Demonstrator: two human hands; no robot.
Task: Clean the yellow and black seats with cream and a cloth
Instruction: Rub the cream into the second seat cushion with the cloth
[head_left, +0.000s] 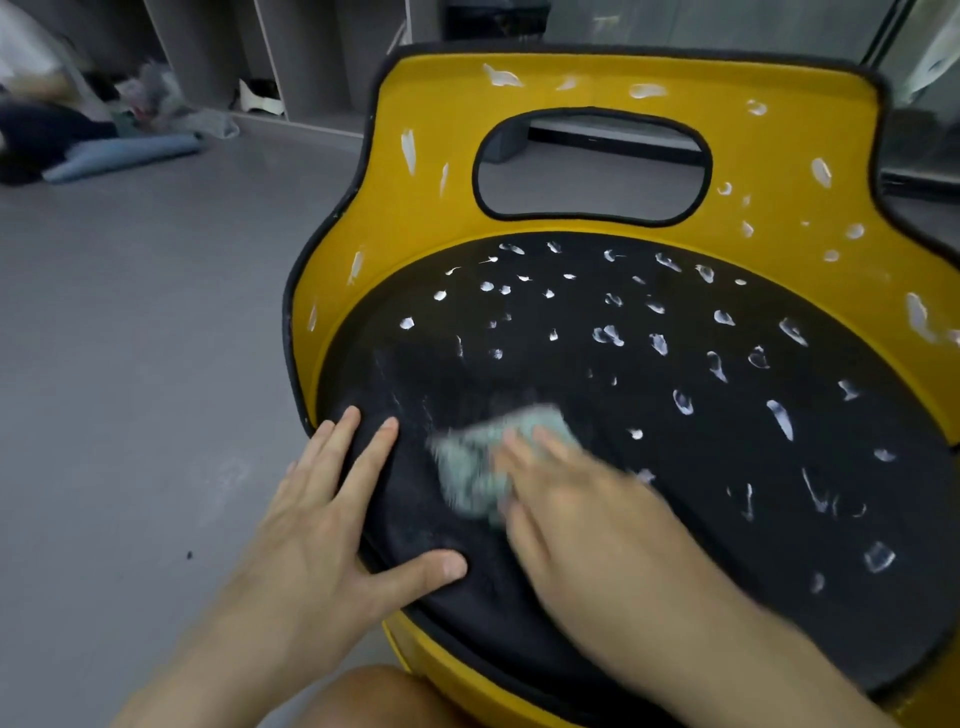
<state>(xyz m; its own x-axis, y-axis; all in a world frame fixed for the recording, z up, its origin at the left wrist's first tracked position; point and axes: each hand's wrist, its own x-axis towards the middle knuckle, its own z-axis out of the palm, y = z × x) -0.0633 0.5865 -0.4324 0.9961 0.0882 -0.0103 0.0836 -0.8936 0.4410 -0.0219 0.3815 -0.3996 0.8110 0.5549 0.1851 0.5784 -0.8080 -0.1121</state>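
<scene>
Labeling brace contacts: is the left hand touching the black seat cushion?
Touching. The head view shows the left hand lying flat on the black seat cushion, with its fingers spread over the near-left edge and the thumb pressed into the fabric. No gap is visible.

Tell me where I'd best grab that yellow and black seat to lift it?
Probably by the oval cut-out in the yellow backrest. It reads as a handle: reach from the front, push fingers through and curl them up over the top bar. The backrest stands upright, so the opening faces you. Mind the cream dabs there.
</scene>
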